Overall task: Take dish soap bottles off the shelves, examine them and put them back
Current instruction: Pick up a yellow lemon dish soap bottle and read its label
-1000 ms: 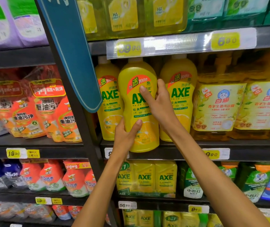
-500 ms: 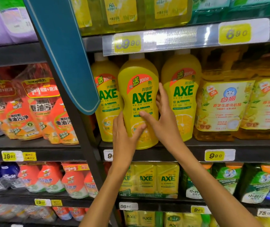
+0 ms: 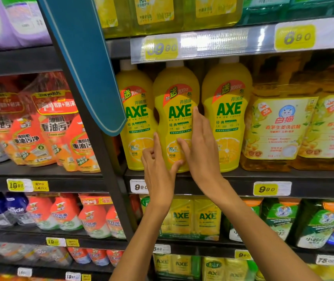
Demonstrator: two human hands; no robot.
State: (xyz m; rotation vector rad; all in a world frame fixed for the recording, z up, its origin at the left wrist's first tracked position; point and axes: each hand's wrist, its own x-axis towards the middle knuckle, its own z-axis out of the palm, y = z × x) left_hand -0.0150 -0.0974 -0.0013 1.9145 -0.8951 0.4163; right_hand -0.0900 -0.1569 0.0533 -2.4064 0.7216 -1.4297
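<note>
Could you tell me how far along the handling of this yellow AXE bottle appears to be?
The middle AXE bottle already stands upright on the shelf between two others. Both the left hand and right hand touch its lower part. Letting go is left.

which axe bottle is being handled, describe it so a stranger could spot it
Find the dark shelf right of the slanted teal sign; three yellow AXE bottles stand there. It is the middle bottle, the only one touched: left hand at its base, right hand along its right side.
</note>
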